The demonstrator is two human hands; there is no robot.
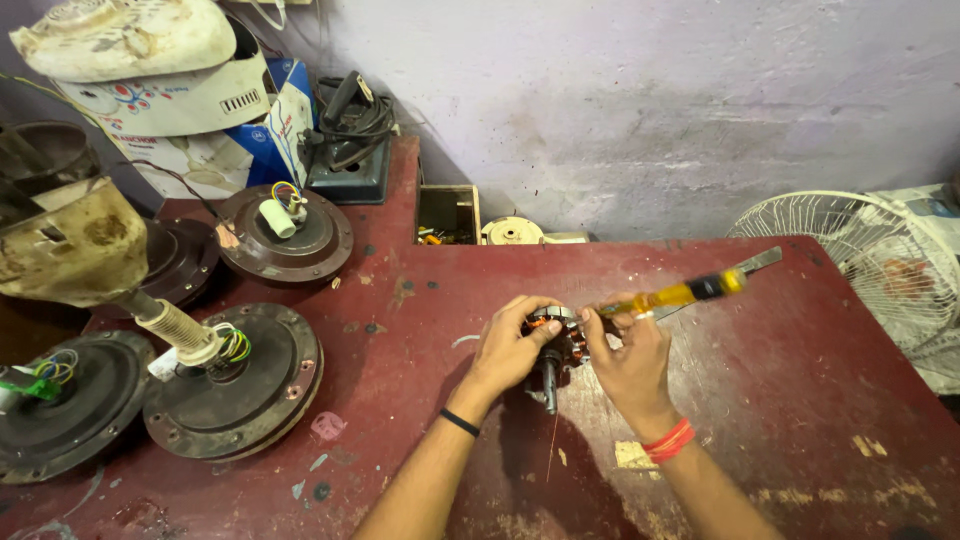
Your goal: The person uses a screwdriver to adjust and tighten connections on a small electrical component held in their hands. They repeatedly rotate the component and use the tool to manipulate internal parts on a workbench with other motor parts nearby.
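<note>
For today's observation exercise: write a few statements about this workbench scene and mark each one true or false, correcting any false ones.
1. Both hands hold a small motor winding. True.
2. The right hand holds a blue hammer. False: it holds a yellow-handled screwdriver.
3. The left hand has a black band at the wrist. True.
4. The table is green. False: it is dark red.
5. Round fan motors lie at the left. True.
</note>
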